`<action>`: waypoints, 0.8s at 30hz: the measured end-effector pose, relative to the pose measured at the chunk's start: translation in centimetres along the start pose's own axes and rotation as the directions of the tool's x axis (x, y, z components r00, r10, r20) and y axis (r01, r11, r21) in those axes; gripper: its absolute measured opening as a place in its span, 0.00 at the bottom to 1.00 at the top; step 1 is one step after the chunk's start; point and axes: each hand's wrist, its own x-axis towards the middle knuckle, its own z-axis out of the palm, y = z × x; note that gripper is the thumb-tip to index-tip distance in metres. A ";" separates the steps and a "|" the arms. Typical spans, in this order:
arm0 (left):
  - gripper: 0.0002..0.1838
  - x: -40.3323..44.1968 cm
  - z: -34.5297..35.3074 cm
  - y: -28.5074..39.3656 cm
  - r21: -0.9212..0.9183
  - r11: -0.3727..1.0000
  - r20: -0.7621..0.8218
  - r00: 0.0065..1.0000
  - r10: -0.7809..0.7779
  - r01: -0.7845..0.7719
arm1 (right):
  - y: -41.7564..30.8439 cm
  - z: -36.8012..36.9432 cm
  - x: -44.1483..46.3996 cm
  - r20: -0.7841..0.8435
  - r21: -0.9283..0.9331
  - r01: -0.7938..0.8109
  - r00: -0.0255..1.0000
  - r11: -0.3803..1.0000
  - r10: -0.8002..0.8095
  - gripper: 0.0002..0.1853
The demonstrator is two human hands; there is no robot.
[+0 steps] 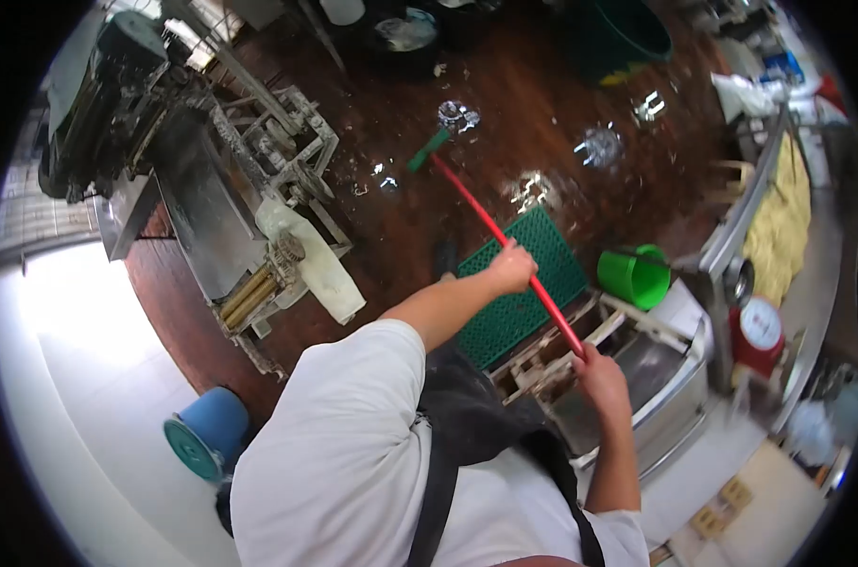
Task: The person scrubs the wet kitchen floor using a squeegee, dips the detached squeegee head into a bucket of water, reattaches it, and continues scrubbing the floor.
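Observation:
A floor brush with a long red handle [471, 200] and a narrow green head [429, 149] reaches out ahead of me. Its head rests on the wet brown floor; whether it has bristles or a blade is too small to tell. Partway up the handle, my left hand [514, 267] is wrapped around it. My right hand [599, 376] grips the handle's near end, close to my body. Below the handle lies a green perforated mat or crate panel [528, 283]. Foamy wet patches [599, 146] spread over the floor near the brush head.
A flour-dusted roller machine [212, 189] stands at left, a blue bucket [207, 430] below it. On the right are a bright green bucket [634, 276], a metal-edged table [746, 203] and a red scale [758, 331]. A large dark green bin [627, 42] stands at the back.

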 end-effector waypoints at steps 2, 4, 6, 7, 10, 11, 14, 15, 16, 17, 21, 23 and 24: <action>0.07 1.2 -0.9 0.1 -0.258 0.966 -0.087 0.995 -0.045 0.021 | -0.4 -6.1 0.6 -0.053 -0.158 0.029 0.998 0.987 -0.038 0.18; 0.13 1.2 -4.1 0.3 -0.361 0.926 -0.145 0.974 -0.176 0.113 | -2.2 -12.2 2.3 -0.034 -0.305 0.056 0.997 0.951 -0.069 0.19; 0.18 0.1 -5.4 0.6 -0.528 0.821 -0.145 0.930 -0.339 0.217 | -6.6 -17.6 3.7 -0.007 -0.444 0.044 0.999 0.895 -0.053 0.19; 0.23 -0.2 -4.2 -0.1 -0.545 0.831 -0.380 0.852 -0.361 0.110 | -8.3 -19.1 5.0 0.031 -0.499 0.081 0.997 0.863 -0.076 0.18; 0.23 -1.7 -3.3 -2.8 -0.584 0.784 -0.445 0.727 -0.524 0.208 | -12.7 -21.4 10.7 0.152 -0.598 0.265 0.964 0.757 -0.218 0.18; 0.21 -2.2 -2.9 -4.3 -0.591 0.748 -0.383 0.711 -0.590 0.302 | -14.6 -21.3 12.7 0.191 -0.647 0.325 0.945 0.689 -0.266 0.19; 0.21 -3.8 -1.5 -9.3 -0.634 0.597 -0.250 0.600 -0.760 0.491 | -20.8 -20.0 18.8 0.346 -0.689 0.539 0.832 0.485 -0.432 0.16; 0.21 -4.0 -0.8 -10.9 -0.635 0.526 -0.215 0.525 -0.823 0.565 | -22.5 -18.7 21.1 0.350 -0.705 0.551 0.818 0.447 -0.456 0.13; 0.21 -3.8 -0.5 -12.5 -0.633 0.448 -0.180 0.442 -0.879 0.631 | -24.2 -18.7 22.9 0.404 -0.694 0.607 0.773 0.386 -0.489 0.12; 0.21 -3.4 -1.0 -14.1 -0.674 0.382 -0.139 0.400 -0.906 0.632 | -26.1 -19.4 24.3 0.391 -0.715 0.610 0.753 0.340 -0.529 0.13; 0.21 1.8 -5.5 -19.6 -0.758 0.271 -0.144 0.253 -0.957 0.594 | -31.0 -25.4 30.3 0.368 -0.750 0.589 0.750 0.302 -0.549 0.14; 0.22 5.7 -8.1 -22.3 -0.751 0.271 -0.183 0.204 -0.962 0.602 | -32.1 -29.7 32.6 0.362 -0.766 0.584 0.737 0.268 -0.571 0.14; 0.19 8.2 -10.3 -23.4 -0.756 0.273 -0.190 0.200 -0.961 0.596 | -32.5 -32.2 33.4 0.352 -0.797 0.540 0.779 0.270 -0.518 0.14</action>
